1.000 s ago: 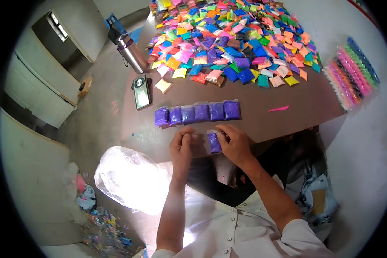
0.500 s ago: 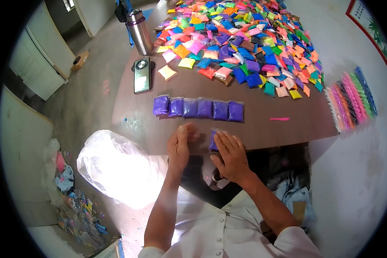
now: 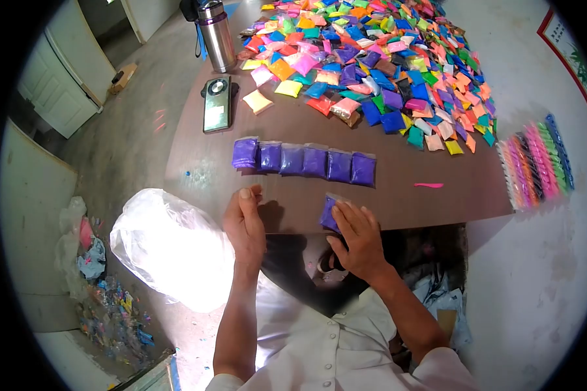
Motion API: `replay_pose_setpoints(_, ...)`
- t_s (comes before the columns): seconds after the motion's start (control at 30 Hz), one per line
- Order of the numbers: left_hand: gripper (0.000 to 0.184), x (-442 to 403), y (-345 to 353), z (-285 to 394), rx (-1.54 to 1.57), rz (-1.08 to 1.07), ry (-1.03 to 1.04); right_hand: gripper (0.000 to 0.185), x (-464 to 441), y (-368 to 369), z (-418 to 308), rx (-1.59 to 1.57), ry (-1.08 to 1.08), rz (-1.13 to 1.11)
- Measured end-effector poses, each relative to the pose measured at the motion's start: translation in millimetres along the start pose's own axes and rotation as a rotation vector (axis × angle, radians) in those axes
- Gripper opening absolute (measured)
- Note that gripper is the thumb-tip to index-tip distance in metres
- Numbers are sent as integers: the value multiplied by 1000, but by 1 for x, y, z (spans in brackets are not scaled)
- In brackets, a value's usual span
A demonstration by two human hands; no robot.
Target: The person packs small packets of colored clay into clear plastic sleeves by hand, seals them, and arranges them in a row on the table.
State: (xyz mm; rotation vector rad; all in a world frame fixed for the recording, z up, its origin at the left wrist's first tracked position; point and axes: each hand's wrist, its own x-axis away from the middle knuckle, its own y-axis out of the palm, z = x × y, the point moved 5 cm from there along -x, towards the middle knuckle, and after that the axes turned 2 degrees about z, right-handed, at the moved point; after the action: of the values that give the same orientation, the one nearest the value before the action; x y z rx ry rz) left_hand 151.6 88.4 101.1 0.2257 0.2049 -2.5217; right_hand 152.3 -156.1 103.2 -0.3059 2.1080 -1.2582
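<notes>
My right hand lies with its fingers flat over the right part of a purple packet at the table's near edge. Its thumb stands apart from the packet. My left hand hovers by the same edge, further left, thumb up and fingers loosely bent inward; I see nothing in it. Beyond both hands runs a row of clear packets with purple filling. The leftmost packets look stacked on one another.
A large pile of colourful packets covers the far table. A phone and a steel flask stand left. On the right lie a pink plastic tool and bundled coloured strips. A white plastic bag hangs beside the table's left corner.
My left hand has moved left, away from the packet, and its fingers are less blurred. My right hand remains on the purple packet. The view has shifted slightly.
</notes>
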Motion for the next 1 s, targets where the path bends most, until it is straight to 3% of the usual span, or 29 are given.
replay_pose_setpoints(0.2,46,-19,-8,-11,-90,179,73,44,-13,-5,4,-54,-6,47)
replay_pose_setpoints(0.5,50,-22,-7,-16,-108,158,26,41,-106,2,-15,-58,-167,139)
replay_pose_setpoints(0.57,41,-21,-9,-18,-78,187,5,41,-127,15,-19,-47,-191,137)
replay_pose_setpoints(1.0,31,-20,-11,-15,-119,179,82,42,-166,61,-28,-72,-211,70)
